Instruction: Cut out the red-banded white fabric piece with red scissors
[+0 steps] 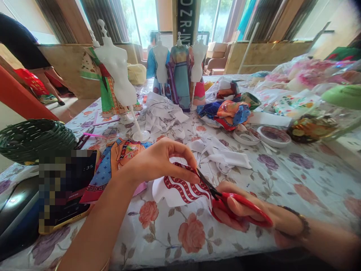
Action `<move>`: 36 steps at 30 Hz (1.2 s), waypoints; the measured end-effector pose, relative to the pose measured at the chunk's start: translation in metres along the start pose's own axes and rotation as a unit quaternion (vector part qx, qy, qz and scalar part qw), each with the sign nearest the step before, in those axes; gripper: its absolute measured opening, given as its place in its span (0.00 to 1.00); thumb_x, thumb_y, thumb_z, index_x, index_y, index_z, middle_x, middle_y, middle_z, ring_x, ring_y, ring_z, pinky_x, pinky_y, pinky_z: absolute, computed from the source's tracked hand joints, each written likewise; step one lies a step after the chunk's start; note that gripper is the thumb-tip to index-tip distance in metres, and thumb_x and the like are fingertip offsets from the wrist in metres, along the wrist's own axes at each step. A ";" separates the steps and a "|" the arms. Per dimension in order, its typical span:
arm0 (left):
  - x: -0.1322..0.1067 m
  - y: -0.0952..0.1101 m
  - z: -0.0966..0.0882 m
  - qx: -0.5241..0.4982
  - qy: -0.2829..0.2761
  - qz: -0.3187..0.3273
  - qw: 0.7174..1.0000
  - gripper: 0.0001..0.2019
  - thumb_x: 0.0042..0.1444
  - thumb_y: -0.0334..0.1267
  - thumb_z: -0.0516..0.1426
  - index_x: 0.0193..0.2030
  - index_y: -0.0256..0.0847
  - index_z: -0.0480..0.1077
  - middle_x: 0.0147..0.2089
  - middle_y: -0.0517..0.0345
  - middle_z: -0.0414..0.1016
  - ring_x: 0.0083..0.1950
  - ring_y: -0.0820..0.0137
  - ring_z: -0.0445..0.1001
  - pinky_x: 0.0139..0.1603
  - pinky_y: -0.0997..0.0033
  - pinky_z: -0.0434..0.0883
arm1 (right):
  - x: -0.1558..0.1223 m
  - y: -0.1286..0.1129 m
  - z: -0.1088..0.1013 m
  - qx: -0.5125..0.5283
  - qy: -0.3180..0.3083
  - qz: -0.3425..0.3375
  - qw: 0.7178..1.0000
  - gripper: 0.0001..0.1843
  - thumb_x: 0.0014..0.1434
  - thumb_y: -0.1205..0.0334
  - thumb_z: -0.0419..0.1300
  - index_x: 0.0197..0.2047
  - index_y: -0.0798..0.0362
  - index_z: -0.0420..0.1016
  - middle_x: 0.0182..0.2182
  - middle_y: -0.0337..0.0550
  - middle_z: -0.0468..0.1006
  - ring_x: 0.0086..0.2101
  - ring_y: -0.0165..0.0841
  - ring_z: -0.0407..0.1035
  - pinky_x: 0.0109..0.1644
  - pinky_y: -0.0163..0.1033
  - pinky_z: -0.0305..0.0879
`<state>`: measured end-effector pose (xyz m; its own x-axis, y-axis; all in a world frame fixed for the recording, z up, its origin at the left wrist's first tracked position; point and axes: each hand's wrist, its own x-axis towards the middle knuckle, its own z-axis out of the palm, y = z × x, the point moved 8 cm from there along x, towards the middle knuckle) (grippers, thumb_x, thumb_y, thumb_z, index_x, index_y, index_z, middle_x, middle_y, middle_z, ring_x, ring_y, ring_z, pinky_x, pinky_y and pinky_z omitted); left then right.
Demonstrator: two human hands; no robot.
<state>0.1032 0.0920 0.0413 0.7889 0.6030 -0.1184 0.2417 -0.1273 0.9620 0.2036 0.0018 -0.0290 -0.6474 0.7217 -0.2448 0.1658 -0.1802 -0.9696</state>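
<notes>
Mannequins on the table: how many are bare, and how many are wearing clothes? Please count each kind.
Bare white mannequins: 3 (near left, back, back right)
Dressed mannequins: 2 (blue robe, green dress)
Total: 5

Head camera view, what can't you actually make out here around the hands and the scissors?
- Scissor blades: the tips run under the left hand, head view.
- Red-and-white patterned piece: its top edge is hidden by the left hand's fingers.
- Phone: most of the screen is pixelated.
- Black device: cut off by the left edge.
- Right hand: its fingers are partly hidden by the red handles.
</notes>
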 end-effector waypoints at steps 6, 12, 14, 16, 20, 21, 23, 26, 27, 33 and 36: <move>-0.001 -0.003 -0.001 0.010 0.000 -0.019 1.000 0.07 0.43 0.36 0.69 0.30 0.41 0.77 0.29 0.65 0.76 0.31 0.78 0.72 0.31 0.80 0.67 | 0.001 0.002 0.000 -0.019 0.011 0.022 1.000 0.37 0.50 0.22 0.47 0.19 0.52 0.58 0.17 0.34 0.59 0.16 0.23 0.50 0.17 0.31 0.46; -0.001 -0.009 -0.001 0.021 -0.013 -0.035 0.999 0.07 0.43 0.38 0.69 0.29 0.41 0.78 0.29 0.62 0.77 0.32 0.75 0.71 0.31 0.76 0.66 | 0.001 0.000 0.001 -0.007 0.009 0.030 0.999 0.37 0.49 0.22 0.48 0.20 0.51 0.55 0.18 0.34 0.60 0.16 0.23 0.49 0.17 0.31 0.45; -0.001 -0.010 0.000 0.020 -0.016 -0.033 0.999 0.06 0.43 0.37 0.69 0.29 0.42 0.79 0.29 0.62 0.77 0.32 0.74 0.71 0.31 0.76 0.66 | 0.001 -0.002 0.001 -0.002 0.006 0.030 1.000 0.36 0.50 0.23 0.49 0.19 0.50 0.53 0.18 0.34 0.60 0.16 0.23 0.49 0.17 0.32 0.44; -0.001 -0.010 0.000 0.020 -0.016 -0.034 0.999 0.06 0.43 0.37 0.69 0.29 0.42 0.79 0.29 0.63 0.77 0.32 0.74 0.71 0.30 0.76 0.65 | 0.001 -0.003 0.002 -0.001 0.007 0.039 0.999 0.36 0.49 0.22 0.49 0.20 0.50 0.53 0.18 0.34 0.60 0.17 0.23 0.49 0.18 0.32 0.44; -0.001 -0.007 -0.002 0.025 -0.002 -0.029 0.999 0.05 0.42 0.37 0.69 0.27 0.43 0.79 0.28 0.64 0.77 0.33 0.75 0.72 0.34 0.76 0.66 | -0.001 -0.001 0.001 -0.006 0.024 0.048 0.999 0.37 0.47 0.21 0.48 0.19 0.51 0.55 0.17 0.34 0.58 0.17 0.24 0.49 0.20 0.34 0.43; -0.001 -0.007 -0.002 0.025 0.000 -0.028 0.999 0.05 0.42 0.37 0.69 0.27 0.43 0.79 0.28 0.64 0.77 0.33 0.75 0.72 0.34 0.76 0.65 | -0.002 0.000 0.001 -0.005 0.029 0.048 0.998 0.38 0.47 0.21 0.48 0.19 0.51 0.56 0.17 0.34 0.58 0.17 0.24 0.49 0.20 0.34 0.43; 0.000 -0.006 -0.002 0.025 0.002 -0.028 0.999 0.05 0.42 0.37 0.69 0.27 0.44 0.80 0.28 0.65 0.77 0.33 0.75 0.71 0.34 0.76 0.65 | -0.003 0.003 0.001 -0.004 0.035 0.049 0.998 0.37 0.49 0.21 0.48 0.20 0.51 0.56 0.17 0.34 0.58 0.18 0.24 0.49 0.20 0.34 0.42; 0.001 -0.007 -0.002 0.032 0.005 -0.032 0.999 0.05 0.42 0.38 0.69 0.27 0.45 0.80 0.28 0.65 0.77 0.33 0.75 0.71 0.34 0.75 0.65 | -0.004 0.008 -0.001 0.002 0.038 0.031 0.999 0.36 0.52 0.24 0.48 0.21 0.51 0.54 0.17 0.33 0.58 0.18 0.24 0.49 0.20 0.35 0.42; 0.001 -0.008 -0.003 0.036 0.007 -0.033 0.999 0.04 0.42 0.38 0.69 0.27 0.46 0.80 0.28 0.65 0.77 0.33 0.75 0.71 0.34 0.75 0.64 | -0.004 0.009 -0.002 0.009 0.033 0.016 0.999 0.35 0.54 0.25 0.48 0.21 0.51 0.54 0.17 0.33 0.58 0.18 0.24 0.49 0.20 0.35 0.42; 0.000 -0.011 -0.003 0.032 0.016 -0.039 0.999 0.04 0.41 0.35 0.69 0.27 0.47 0.80 0.28 0.65 0.77 0.34 0.75 0.71 0.34 0.74 0.64 | 0.000 0.015 -0.001 0.033 -0.006 -0.058 0.998 0.31 0.61 0.31 0.47 0.23 0.52 0.57 0.16 0.31 0.58 0.17 0.23 0.48 0.18 0.34 0.44; 0.000 -0.011 -0.003 0.027 0.019 -0.041 0.999 0.05 0.40 0.38 0.70 0.26 0.46 0.80 0.28 0.64 0.77 0.34 0.74 0.71 0.34 0.74 0.65 | 0.000 0.008 0.001 0.039 -0.012 -0.089 0.995 0.32 0.62 0.33 0.46 0.22 0.52 0.55 0.15 0.31 0.57 0.16 0.22 0.48 0.17 0.33 0.43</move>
<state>0.0990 0.0961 0.0316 0.7431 0.6426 -0.1866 0.3366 -0.1179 0.9342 0.2041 -0.0009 -0.0367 -0.6790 0.7310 -0.0679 -0.0106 -0.1023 -0.9947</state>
